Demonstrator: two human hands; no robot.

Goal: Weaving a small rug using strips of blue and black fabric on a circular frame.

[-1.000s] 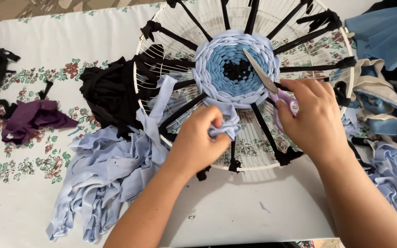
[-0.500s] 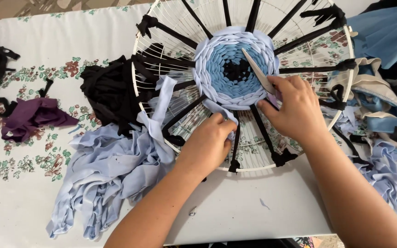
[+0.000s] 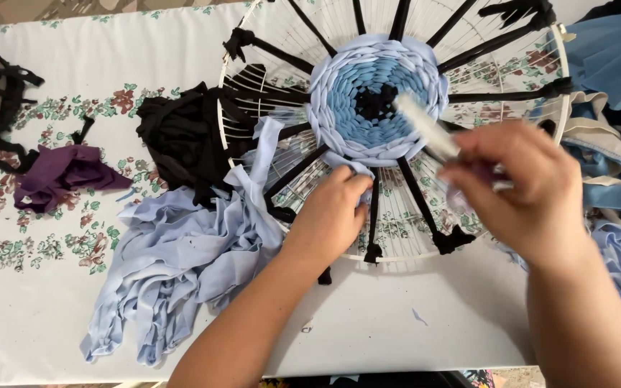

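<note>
The big white hoop (image 3: 368,256) was the thing to get around. Below it the white table (image 3: 433,323) lay bare, so a hand could pass there. Left of the hoop, a black cloth heap (image 3: 181,140) and pale blue strips (image 3: 174,266) blocked the way. Right of the hoop, piled blue cloth (image 3: 612,65) stood close.
</note>
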